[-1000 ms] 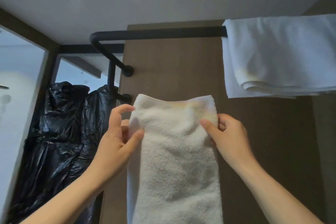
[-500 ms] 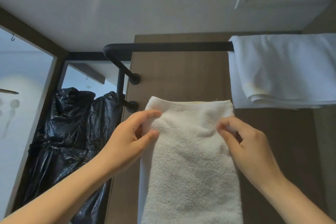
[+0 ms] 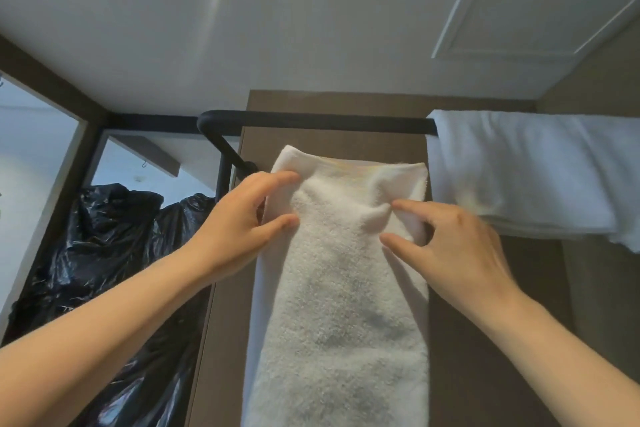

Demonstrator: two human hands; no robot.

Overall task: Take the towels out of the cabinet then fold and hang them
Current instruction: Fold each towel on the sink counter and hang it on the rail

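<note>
A long white terry-cloth towel (image 3: 341, 308) hangs between the hands. The left hand (image 3: 239, 224) pinches its left edge with thumb and curled fingers; the right hand (image 3: 453, 250) nips a fold at its right edge. Above both runs a black metal rail (image 3: 322, 120), bearing a folded white towel (image 3: 523, 172) beyond the right hand

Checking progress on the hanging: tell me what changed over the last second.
The right hand moved in from the right edge of the narrow towel and now pinches up a ridge of cloth. The left hand still grips the left edge. The folded towel stays on the black rail.
</note>
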